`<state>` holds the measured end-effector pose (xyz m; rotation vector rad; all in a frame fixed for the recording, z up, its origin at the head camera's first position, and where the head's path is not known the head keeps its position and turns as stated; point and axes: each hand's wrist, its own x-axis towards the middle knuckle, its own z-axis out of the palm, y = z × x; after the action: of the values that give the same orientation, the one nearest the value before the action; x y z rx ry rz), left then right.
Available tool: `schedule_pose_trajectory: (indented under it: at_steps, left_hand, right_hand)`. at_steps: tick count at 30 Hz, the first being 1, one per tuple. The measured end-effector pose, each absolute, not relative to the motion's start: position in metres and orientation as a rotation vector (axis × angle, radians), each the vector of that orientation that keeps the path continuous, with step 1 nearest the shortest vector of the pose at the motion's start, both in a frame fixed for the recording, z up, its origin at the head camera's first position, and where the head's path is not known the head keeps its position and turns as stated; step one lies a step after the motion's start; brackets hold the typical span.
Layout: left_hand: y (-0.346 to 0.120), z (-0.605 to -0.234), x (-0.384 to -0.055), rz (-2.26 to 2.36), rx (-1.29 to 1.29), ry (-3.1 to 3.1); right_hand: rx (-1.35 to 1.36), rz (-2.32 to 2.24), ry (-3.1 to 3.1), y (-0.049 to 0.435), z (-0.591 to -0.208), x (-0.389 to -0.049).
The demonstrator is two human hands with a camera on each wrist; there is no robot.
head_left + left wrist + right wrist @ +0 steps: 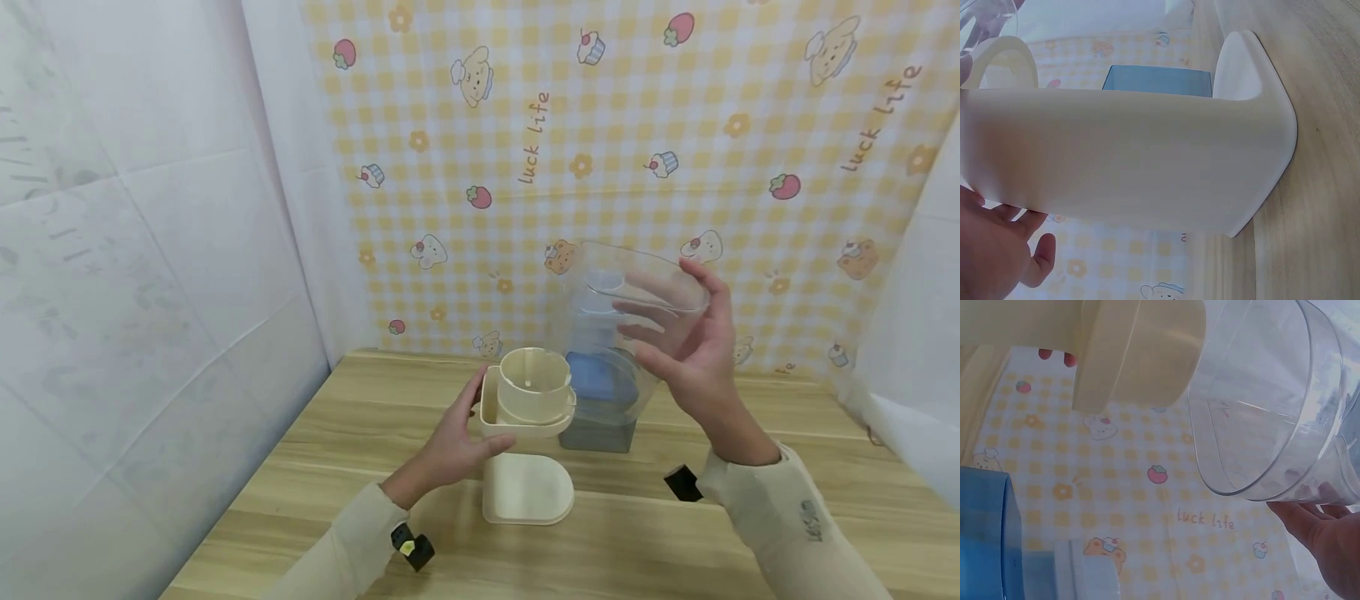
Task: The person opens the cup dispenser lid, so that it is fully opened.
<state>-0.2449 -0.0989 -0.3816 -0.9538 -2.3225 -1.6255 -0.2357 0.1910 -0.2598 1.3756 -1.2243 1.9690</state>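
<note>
My left hand (453, 433) grips the upper part of a cream plastic stand (536, 387), thumb on the near side. The stand has a round ring on top, a tall body (1116, 156) and a flat foot (528, 492) low at the table. In my right hand (708, 367) is a clear plastic container (600, 292), raised to the right of the ring; fingers show through its wall. Its wide open rim (1235, 492) faces the cream ring in the right wrist view. Behind it stands a blue translucent tank (597, 435) with a pale cap (1088, 575).
The wooden table (315, 475) spreads beneath both hands. At its back hangs a yellow checked cloth (480, 142) with printed cartoons. White curtains (187, 200) close off the left side and a white sheet (922, 333) the right.
</note>
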Motion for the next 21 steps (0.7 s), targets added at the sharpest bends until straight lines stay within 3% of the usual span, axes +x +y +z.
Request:
schedule_pose_trajectory:
  at_steps: [21]
  left_hand:
    - [-0.101, -0.384, -0.246, -1.609, -0.894, -2.263]
  right_hand:
    - [1.424, 1.975, -1.217, 0.201, -0.271, -0.219]
